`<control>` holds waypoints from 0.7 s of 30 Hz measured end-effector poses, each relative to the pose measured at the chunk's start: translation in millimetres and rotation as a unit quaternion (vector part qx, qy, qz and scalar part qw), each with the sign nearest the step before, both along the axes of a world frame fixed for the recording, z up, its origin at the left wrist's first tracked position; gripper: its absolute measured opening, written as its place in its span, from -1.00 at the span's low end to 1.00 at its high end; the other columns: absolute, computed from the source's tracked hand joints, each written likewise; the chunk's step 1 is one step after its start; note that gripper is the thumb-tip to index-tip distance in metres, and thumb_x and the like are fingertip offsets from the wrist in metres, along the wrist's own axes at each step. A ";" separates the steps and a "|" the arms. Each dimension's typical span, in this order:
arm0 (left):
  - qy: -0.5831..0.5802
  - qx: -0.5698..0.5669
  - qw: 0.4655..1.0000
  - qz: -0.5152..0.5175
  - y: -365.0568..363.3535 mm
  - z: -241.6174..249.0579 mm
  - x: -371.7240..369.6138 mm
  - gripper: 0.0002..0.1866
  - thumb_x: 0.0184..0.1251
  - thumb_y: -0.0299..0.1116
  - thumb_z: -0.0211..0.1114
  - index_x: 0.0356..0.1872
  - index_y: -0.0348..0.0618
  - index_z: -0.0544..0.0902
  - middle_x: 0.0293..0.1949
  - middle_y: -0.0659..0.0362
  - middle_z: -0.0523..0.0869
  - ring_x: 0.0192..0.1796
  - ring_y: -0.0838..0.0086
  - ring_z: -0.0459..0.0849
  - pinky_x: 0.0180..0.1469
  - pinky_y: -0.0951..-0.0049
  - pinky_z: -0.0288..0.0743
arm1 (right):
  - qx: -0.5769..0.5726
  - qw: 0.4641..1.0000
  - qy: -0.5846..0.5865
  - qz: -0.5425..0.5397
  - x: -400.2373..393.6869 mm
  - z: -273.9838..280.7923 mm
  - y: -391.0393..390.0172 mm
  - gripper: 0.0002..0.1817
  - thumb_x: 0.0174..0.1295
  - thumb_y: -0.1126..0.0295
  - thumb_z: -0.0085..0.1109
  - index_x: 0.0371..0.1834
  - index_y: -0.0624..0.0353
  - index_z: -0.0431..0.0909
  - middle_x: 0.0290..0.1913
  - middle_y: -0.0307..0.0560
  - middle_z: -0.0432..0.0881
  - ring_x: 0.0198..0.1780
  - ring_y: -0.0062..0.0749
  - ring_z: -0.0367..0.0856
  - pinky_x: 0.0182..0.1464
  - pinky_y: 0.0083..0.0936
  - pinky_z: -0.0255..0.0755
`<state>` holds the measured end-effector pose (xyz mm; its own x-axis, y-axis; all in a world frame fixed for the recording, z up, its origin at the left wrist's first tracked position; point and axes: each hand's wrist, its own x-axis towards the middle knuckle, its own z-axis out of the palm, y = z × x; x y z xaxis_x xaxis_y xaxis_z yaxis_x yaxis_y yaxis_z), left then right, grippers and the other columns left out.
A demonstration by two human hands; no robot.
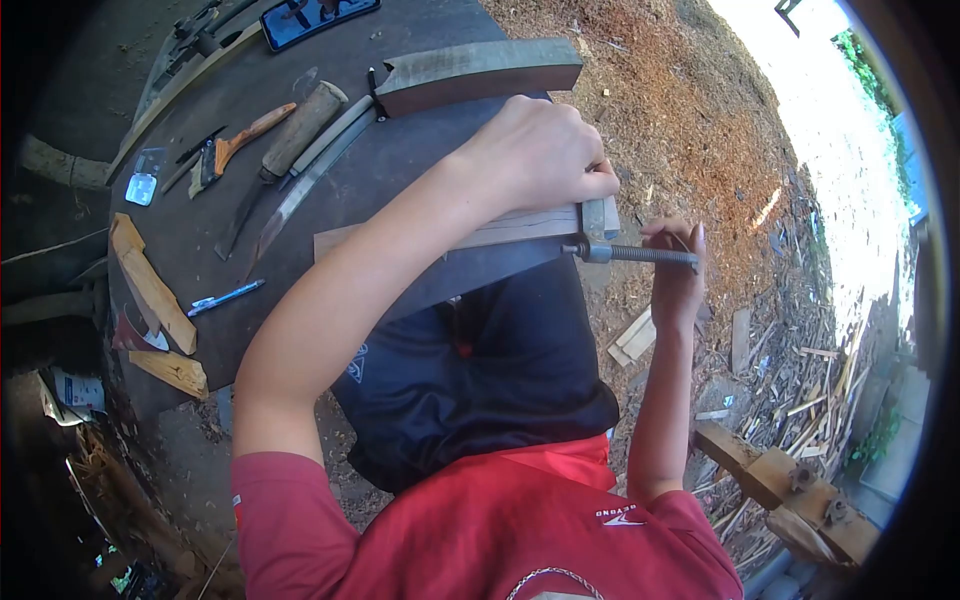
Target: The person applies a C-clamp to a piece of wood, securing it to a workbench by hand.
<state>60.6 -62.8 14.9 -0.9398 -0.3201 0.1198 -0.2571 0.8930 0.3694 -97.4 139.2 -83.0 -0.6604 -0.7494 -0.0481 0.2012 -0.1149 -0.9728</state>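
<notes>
My left hand [550,152] is closed in a fist over the end of a pale wooden board [500,230], with its fingers curled round the upper part of a metal screw clamp [596,250]. The clamp sits at the right end of the board, and its threaded rod points right. At the tip of that rod is my right hand [677,275], its fingers bent round the rod's end. My left forearm covers part of the board, which lies along the near edge of the dark table [410,170].
Beyond the board lies a thick curved wood block [480,75]. A phone [315,18], mallet [305,130], brush [240,142], blue pen [227,297] and wood offcuts [150,285] are on the table. Beams [790,490] stand at lower right, and shavings cover the ground.
</notes>
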 end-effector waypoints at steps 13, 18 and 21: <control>0.014 -0.032 0.999 -0.002 -1.2 -5.9 -1.2 -0.66 0.26 -0.04 0.26 -0.31 0.01 0.90 -0.42 0.09 0.83 -0.26 0.24 0.82 -0.15 0.24 0.68 | -0.031 0.988 0.145 -0.029 14.0 21.7 69.5 -0.34 0.53 -0.11 -0.15 -0.35 0.35 0.60 -0.30 -0.09 0.42 -0.17 -0.34 0.38 0.00 -0.37 0.24; 0.030 -0.026 0.999 -0.005 -2.2 -8.2 -1.1 -0.66 0.27 -0.03 0.26 -0.31 0.02 0.90 -0.43 0.07 0.82 -0.27 0.24 0.81 -0.17 0.24 0.67 | -0.109 0.983 0.147 -0.032 -15.0 33.3 37.9 -0.41 0.56 -0.03 -0.16 -0.31 0.26 0.66 -0.31 -0.13 0.34 -0.12 -0.32 0.35 0.06 -0.35 0.24; -0.002 -0.030 1.000 0.002 -2.8 -5.2 -1.3 -0.66 0.27 -0.03 0.26 -0.32 0.03 0.90 -0.43 0.07 0.82 -0.28 0.24 0.81 -0.19 0.24 0.67 | -0.162 0.969 0.187 -0.020 -7.8 35.7 25.4 -0.43 0.58 -0.02 -0.18 -0.29 0.20 0.68 -0.30 -0.15 0.34 -0.13 -0.32 0.34 0.05 -0.36 0.24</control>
